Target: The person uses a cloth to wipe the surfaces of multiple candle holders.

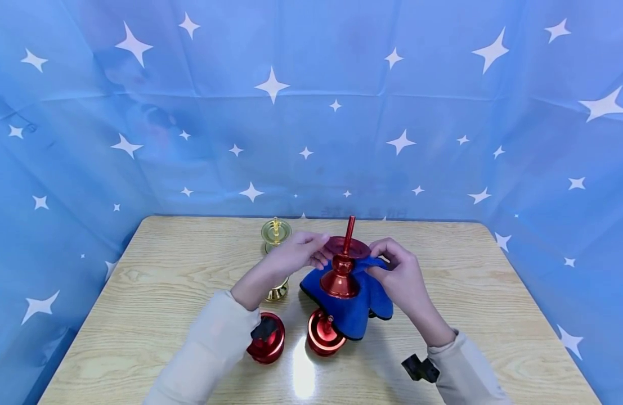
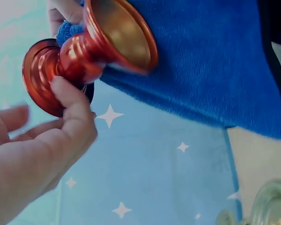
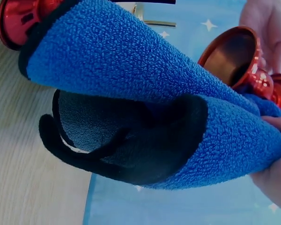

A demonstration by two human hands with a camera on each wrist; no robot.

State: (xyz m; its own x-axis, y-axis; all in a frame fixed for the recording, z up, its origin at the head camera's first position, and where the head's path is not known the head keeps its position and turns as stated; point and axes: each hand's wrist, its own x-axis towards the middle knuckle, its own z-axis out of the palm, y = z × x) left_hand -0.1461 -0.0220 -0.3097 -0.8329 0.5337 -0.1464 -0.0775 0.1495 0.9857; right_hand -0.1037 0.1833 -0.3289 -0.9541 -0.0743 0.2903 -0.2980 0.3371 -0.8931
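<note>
A red metal candlestick (image 1: 340, 284) with a wide dish, a tall stem above and a flared hollow base is held up off the table. My right hand (image 1: 401, 275) pinches a blue towelling cloth (image 1: 353, 319) with dark edging against the right side of the dish. The rest of the cloth hangs in folds behind and below the candlestick. At the dish's left side is my left hand (image 1: 296, 253). In the left wrist view its index finger (image 2: 70, 96) touches the dish's underside, while the thumb (image 2: 16, 117) stands apart.
Two more red candlesticks stand at the front: one (image 1: 325, 337) below the cloth, the other (image 1: 270, 351) partly behind my left wrist. Gold candlesticks (image 1: 276, 230) stand behind my left forearm on the wooden table (image 1: 189, 264). A star-printed blue curtain (image 1: 311, 124) rises behind.
</note>
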